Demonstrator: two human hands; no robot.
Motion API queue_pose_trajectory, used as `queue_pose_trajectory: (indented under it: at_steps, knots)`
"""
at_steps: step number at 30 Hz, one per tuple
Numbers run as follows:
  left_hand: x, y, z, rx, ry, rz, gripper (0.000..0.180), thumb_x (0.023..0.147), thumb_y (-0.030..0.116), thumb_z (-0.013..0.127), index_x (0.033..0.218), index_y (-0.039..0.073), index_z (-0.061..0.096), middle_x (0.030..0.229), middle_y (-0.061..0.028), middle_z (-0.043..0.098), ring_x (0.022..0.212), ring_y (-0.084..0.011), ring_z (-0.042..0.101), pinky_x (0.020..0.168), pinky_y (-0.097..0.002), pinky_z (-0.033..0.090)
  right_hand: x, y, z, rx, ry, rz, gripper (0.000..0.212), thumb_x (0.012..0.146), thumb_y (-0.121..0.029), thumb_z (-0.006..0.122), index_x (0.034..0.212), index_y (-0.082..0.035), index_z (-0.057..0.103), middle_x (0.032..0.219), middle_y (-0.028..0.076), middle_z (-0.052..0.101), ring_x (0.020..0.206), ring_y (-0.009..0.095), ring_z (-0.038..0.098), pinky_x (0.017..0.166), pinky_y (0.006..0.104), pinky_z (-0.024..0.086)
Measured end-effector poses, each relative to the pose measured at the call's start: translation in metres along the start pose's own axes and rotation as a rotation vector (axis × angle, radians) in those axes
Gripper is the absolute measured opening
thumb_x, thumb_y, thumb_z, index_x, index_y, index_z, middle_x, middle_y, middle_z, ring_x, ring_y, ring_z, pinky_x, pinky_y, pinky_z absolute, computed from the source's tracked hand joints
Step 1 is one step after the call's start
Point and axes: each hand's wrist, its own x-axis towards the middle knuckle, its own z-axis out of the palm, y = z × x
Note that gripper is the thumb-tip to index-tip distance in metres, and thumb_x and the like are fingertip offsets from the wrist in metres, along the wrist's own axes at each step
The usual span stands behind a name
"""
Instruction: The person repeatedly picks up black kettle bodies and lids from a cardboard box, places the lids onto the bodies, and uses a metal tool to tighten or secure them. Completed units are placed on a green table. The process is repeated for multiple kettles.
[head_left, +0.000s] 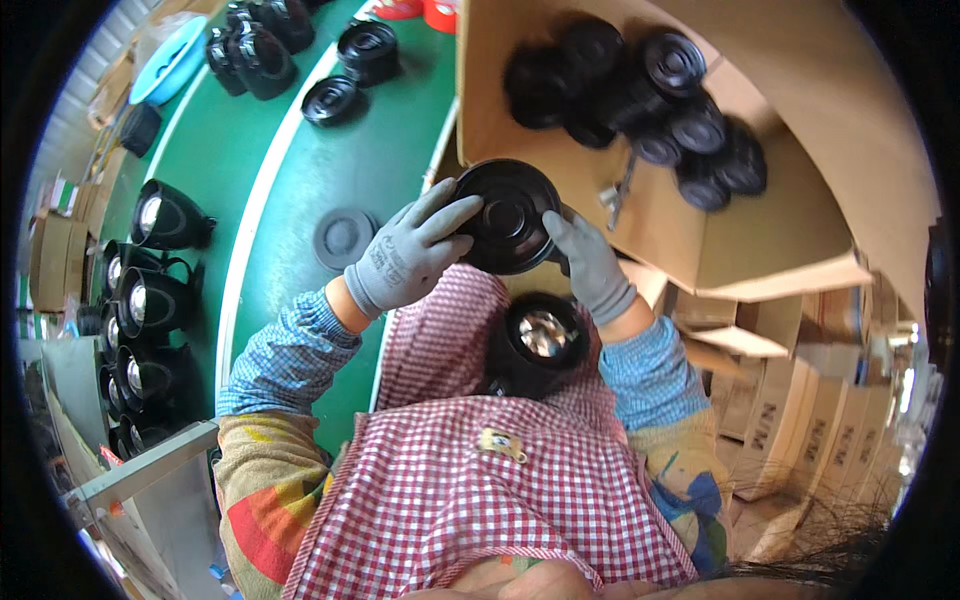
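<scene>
Head view: both hands in grey knit gloves, w/ blue-checked sleeves. Left hand [415,255] and right hand [590,262] hold a round black plastic cap w/ raised centre [508,215] between them, just above the lap. Left grip clamped on the cap's left rim, fingers spread over its face; right grip clamped on the right rim, fingers partly behind it. Below the cap, resting on the red-and-white checked apron [470,490], sits a black round lamp housing w/ shiny reflector inside [540,340], open end up, just beside the right wrist.

Upper right: open brown cardboard box [780,250] w/ more black round parts [650,95] piled inside. Left: green counter [370,170] w/ a flat grey disc [342,238] near the left hand, several black caps [335,98] farther up. Far left: row of black lamp housings w/ reflectors [140,300]. Lower right: stacked cardboard cartons [800,420].
</scene>
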Motion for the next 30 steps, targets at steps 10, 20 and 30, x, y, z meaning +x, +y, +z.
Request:
queue_pose_trajectory:
  at_steps: [10,20,30]
  knots:
    - [0.018,0.072,0.086,-1.284,-0.047,-0.527,0.061,0.111,0.044,0.032,0.145,-0.005,0.046,0.142,-0.0163,0.055,0.134,-0.025,0.05,0.117,-0.0388,0.034,-0.108,0.04,-0.065,-0.146,-0.027,-0.042,0.055,0.086,0.0,0.066,0.141,-0.003,0.058,0.134,0.01,0.064,0.123,0.022,0.06,0.108,0.0331,0.045]
    - [0.008,0.089,0.129,-1.018,-0.074,-0.285,0.04,0.107,0.027,0.043,0.111,-0.002,0.07,0.126,-0.0207,0.065,0.129,-0.038,0.055,0.115,-0.0466,0.037,-0.126,0.085,-0.065,-0.261,-0.052,-0.353,0.043,0.093,-0.04,0.071,0.117,-0.005,0.075,0.133,0.014,0.065,0.133,0.033,0.053,0.118,0.0474,0.032]
    - [0.003,0.08,0.132,-0.913,-0.043,-0.179,0.033,0.102,0.018,0.048,0.108,-0.003,0.071,0.123,-0.0213,0.067,0.126,-0.0398,0.058,0.111,-0.0475,0.042,-0.115,0.089,-0.06,-0.344,-0.012,-0.369,0.015,0.09,-0.009,0.065,0.096,-0.003,0.078,0.117,0.013,0.073,0.127,0.031,0.06,0.117,0.0485,0.035]
